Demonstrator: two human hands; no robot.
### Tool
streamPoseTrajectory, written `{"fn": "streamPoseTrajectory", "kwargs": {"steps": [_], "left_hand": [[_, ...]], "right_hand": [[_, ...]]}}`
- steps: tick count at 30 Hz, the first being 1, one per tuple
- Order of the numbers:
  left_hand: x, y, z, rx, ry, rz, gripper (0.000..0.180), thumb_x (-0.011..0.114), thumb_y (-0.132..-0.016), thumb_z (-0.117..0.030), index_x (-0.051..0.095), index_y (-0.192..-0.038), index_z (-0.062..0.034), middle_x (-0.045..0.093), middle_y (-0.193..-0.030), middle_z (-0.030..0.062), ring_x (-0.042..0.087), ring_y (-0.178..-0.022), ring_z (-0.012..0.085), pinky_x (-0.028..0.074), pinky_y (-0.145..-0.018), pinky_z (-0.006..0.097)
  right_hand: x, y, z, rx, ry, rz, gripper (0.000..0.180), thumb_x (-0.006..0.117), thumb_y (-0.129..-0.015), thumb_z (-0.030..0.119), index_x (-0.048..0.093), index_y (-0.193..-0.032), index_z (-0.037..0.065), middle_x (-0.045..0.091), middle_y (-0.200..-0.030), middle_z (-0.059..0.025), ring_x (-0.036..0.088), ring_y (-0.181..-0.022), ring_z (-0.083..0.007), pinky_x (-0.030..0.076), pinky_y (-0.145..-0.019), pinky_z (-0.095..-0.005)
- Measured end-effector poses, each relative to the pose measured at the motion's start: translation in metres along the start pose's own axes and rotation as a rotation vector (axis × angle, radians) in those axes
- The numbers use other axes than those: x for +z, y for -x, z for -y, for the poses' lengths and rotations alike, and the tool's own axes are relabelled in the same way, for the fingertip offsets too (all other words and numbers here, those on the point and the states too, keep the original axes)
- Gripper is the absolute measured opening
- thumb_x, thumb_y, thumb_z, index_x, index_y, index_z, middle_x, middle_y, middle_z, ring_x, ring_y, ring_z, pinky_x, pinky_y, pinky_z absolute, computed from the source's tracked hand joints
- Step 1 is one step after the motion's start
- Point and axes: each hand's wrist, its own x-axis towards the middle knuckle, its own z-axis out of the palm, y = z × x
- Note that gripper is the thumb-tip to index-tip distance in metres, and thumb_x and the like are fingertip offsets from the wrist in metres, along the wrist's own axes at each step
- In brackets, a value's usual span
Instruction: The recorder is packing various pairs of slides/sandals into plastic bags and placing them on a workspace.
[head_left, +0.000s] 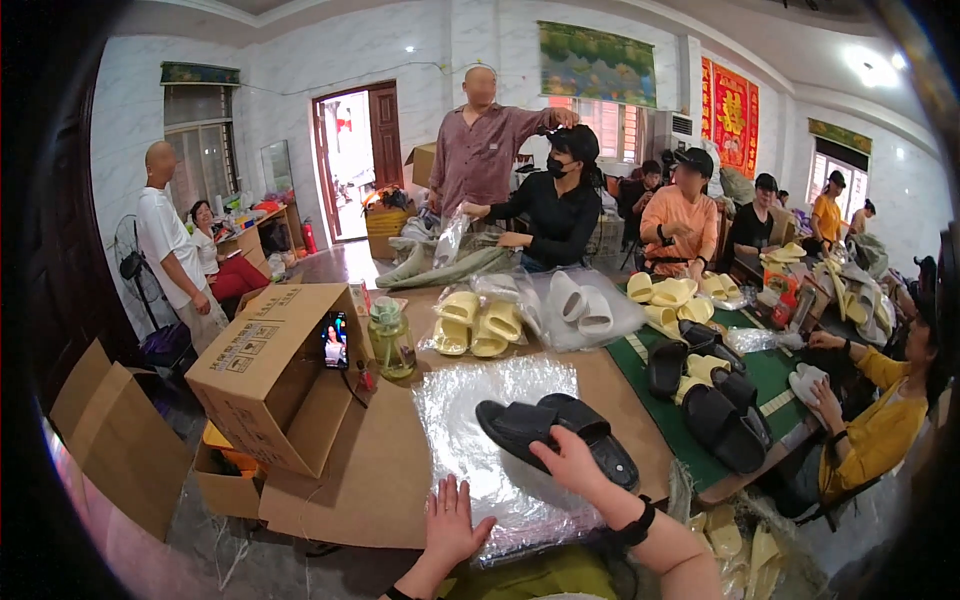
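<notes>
A stack of clear plastic bags (455, 425) lies on the cardboard-covered table in front of me. My left hand (455, 522) rests flat on the stack's near left part, fingers spread and holding nothing. Two black slippers (512, 428) lie side by side over the right part of the bags, toes pointing to the upper left. My right hand (572, 466) grips the pair at its near side, with thumb and fingers on the black soles. Part of the nearer slipper is hidden under that hand.
Left of the bags stands an open cardboard box (265, 360) with a phone (335, 340) on it, beside a green-tinted jar (391, 340). Bagged yellow slippers (458, 308) and white slippers (582, 302) lie behind. More black slippers (725, 425) cover the green mat at right, where co-workers sit.
</notes>
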Motion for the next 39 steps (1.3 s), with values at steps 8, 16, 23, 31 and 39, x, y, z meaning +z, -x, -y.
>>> {"fn": "streamPoseTrajectory", "kwargs": {"steps": [8,16,23,31,39], "left_hand": [[0.002,-0.002,0.001,0.013,-0.029,-0.023,0.093,0.057,-0.09,-0.062,0.035,-0.15,0.006,0.026,-0.16,0.0299,0.02,-0.151,0.0442,0.017,-0.12,0.059],[0.0,-0.002,0.001,0.002,-0.018,-0.027,0.094,0.057,-0.09,-0.063,0.034,-0.151,0.0055,0.024,-0.161,0.0288,0.02,-0.151,0.0446,0.017,-0.119,0.061],[-0.001,-0.004,-0.001,0.0,-0.025,-0.003,0.095,0.056,-0.09,-0.064,0.033,-0.152,0.0046,0.023,-0.161,0.0282,0.019,-0.151,0.0437,0.017,-0.12,0.059],[0.001,0.0,0.0,-0.006,-0.025,-0.005,0.094,0.055,-0.091,-0.063,0.033,-0.152,0.0043,0.024,-0.161,0.0284,0.021,-0.15,0.0441,0.017,-0.12,0.059],[-0.002,-0.001,0.001,0.005,-0.054,-0.012,0.092,0.055,-0.092,-0.063,0.033,-0.151,0.0043,0.024,-0.161,0.029,0.021,-0.15,0.0447,0.018,-0.12,0.059]], "right_hand": [[0.055,0.03,-0.047,-0.217,0.247,0.1,0.034,0.071,-0.088,0.029,0.061,-0.092,-0.004,0.064,-0.094,-0.0237,0.057,-0.095,-0.0455,0.046,-0.085,-0.0512],[-0.022,0.011,-0.041,-0.038,0.358,-0.246,0.039,0.077,-0.083,0.03,0.069,-0.109,0.002,0.066,-0.106,-0.0154,0.061,-0.105,-0.0368,0.051,-0.089,-0.0453],[-0.023,0.006,-0.096,0.217,0.708,0.088,0.083,0.073,-0.074,0.069,0.065,-0.112,-0.004,0.056,-0.119,-0.0207,0.054,-0.114,-0.0384,0.05,-0.096,-0.0459],[-0.002,-0.014,-0.089,0.171,0.683,0.02,0.082,0.074,-0.073,0.07,0.069,-0.103,-0.005,0.06,-0.111,-0.0221,0.057,-0.11,-0.0392,0.051,-0.092,-0.0462],[0.015,-0.014,-0.089,-0.071,0.492,-0.089,0.038,0.074,-0.078,0.033,0.067,-0.086,-0.004,0.058,-0.097,-0.0215,0.057,-0.099,-0.0409,0.051,-0.084,-0.0497]]}}
